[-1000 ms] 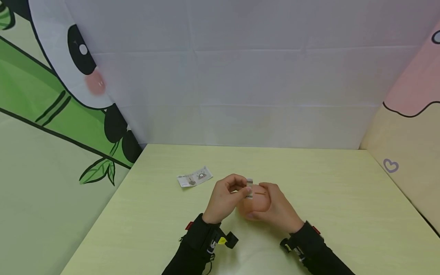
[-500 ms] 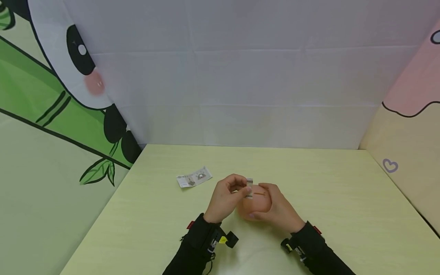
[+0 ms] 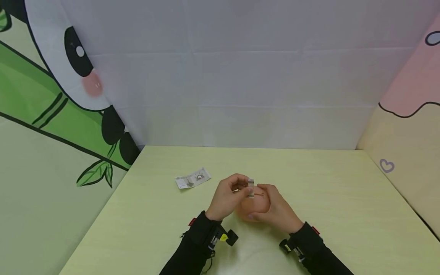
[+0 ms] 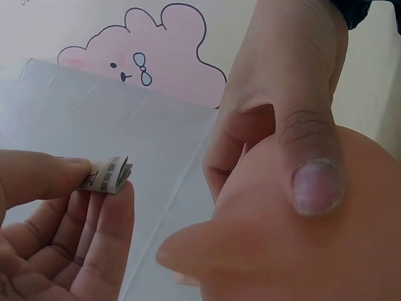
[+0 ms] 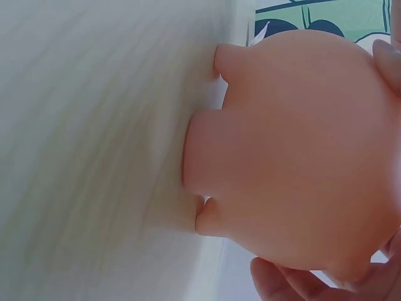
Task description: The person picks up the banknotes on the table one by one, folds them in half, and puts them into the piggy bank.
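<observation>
In the head view a round, peach-coloured piggy bank [image 3: 255, 206] stands on the table [image 3: 330, 183], a dark slot across its top. My right hand [image 3: 280, 210] grips its side, the thumb lying on its surface. Between thumb and fingers, my left hand [image 3: 226, 198] pinches a folded banknote [image 3: 251, 187] beside the slot. The left wrist view shows the note's layered end sticking out past the fingers, apart from the bank there. The stubby feet of the piggy bank [image 5: 301, 150] appear in the right wrist view, against the tabletop.
A second banknote [image 3: 193, 178] lies flat on the table, beyond and left of my left hand. Behind the table hangs a pale backdrop cloth [image 3: 247, 88]. Printed panels with cartoon figures flank both sides.
Both hands keep their hold on the folded banknote and the piggy bank. The head view has shifted slightly; little else differs.
</observation>
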`<action>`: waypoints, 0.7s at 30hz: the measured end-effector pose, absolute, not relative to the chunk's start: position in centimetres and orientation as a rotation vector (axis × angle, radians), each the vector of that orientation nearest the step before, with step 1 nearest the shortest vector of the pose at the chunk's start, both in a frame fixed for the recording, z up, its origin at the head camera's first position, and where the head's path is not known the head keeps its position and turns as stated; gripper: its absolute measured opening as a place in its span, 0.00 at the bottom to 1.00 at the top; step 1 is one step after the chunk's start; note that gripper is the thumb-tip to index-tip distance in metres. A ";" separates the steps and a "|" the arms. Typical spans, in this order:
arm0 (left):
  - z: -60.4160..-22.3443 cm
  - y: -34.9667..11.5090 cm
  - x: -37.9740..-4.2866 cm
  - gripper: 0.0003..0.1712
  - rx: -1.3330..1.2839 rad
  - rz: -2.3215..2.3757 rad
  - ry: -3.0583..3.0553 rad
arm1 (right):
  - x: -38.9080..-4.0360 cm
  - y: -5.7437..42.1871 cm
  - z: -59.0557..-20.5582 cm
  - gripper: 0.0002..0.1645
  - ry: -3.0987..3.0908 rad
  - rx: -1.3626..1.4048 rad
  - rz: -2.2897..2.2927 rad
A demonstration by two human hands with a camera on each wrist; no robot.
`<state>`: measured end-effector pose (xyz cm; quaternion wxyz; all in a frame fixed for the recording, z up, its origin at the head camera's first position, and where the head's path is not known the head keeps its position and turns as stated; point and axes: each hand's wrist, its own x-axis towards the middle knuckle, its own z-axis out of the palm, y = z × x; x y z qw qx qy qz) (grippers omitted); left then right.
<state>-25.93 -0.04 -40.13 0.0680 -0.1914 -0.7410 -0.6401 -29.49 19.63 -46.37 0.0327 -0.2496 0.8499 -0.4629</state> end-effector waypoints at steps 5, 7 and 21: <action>-40.2 0.0 -26.6 0.10 -0.647 -1.856 -2.276 | -29.6 19.7 -46.4 0.58 2.609 -0.798 -1.434; -40.1 -0.1 -26.9 0.09 -0.659 -1.829 -2.294 | -29.6 19.8 -46.5 0.58 2.613 -0.815 -1.431; -40.7 0.4 -28.7 0.06 -0.660 -1.703 -2.413 | -29.6 19.9 -46.5 0.56 2.617 -0.873 -1.431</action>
